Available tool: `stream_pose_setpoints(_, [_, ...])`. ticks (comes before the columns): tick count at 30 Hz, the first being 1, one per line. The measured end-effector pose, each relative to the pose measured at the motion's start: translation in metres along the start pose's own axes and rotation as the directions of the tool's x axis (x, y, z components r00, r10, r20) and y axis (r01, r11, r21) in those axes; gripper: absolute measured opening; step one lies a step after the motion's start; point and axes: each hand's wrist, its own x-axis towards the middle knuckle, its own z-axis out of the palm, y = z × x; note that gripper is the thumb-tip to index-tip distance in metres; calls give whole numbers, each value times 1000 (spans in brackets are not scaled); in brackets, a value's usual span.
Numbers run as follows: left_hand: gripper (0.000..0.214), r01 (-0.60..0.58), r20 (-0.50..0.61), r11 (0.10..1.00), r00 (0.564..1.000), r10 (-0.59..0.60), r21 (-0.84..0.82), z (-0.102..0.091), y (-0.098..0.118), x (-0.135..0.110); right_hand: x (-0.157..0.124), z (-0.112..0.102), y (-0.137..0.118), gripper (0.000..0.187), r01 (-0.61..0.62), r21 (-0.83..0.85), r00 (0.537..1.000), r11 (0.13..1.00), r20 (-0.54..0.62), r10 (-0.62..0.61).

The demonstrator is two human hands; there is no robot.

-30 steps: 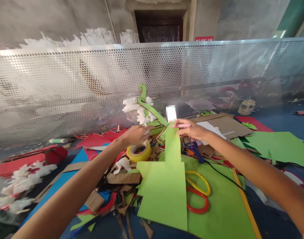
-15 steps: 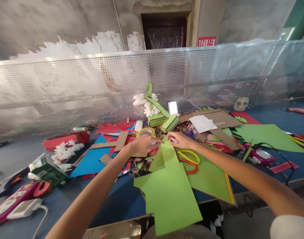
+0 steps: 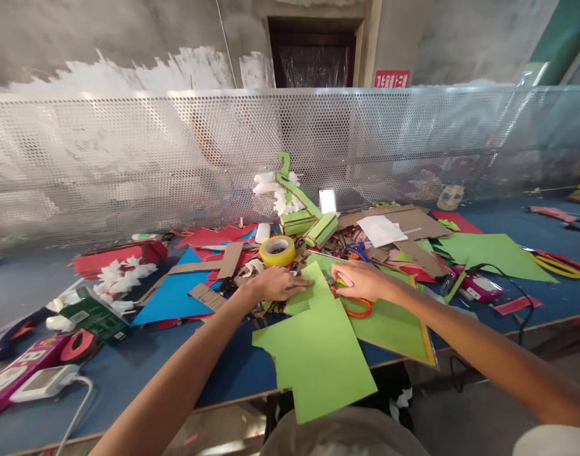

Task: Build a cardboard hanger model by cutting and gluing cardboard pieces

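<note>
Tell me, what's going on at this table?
A person's left hand is at the far end of a green sheet, which overhangs the table's near edge. The right hand holds a slim pink object near orange-handled scissors. A yellow tape roll lies beyond the left hand.

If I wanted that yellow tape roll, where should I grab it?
I'd pinch the ring's wall on the right of the yellow tape roll, coming from above with one finger in the hole. The roll lies with its hole facing up, and the left hand is close by its near side, so a straight-down approach seems easiest.
</note>
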Motion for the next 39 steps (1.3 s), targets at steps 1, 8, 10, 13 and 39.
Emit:
stream_pose_setpoints(1, [43, 7, 10, 1000, 1000, -7, 4, 0, 0, 0, -2, 1, -1, 26, -6, -8, 1000, 1000, -1, 6])
stream_pose_setpoints(8, [42, 19, 30, 1000, 999, -19, 11, -4, 6, 0, -13, -9, -4, 26, -82, -80, 996, 993, 26, 84])
stream_pose_setpoints(10, [43, 21, 32, 999, 999, -22, 33, -5, 7, 1, -18, -11, 2, 26, -101, -108, 994, 989, 20, 103])
stream_pose_setpoints(13, [46, 41, 42, 990, 998, -47, 135, -5, 10, 6, -23, -12, 15, 24, -96, -154, 995, 983, 24, 101])
stream_pose_setpoints(39, [48, 123, 16, 975, 992, -128, 188, 3, 11, 3, 59, 27, 29, 23, 42, 717, 996, 696, -89, 32])
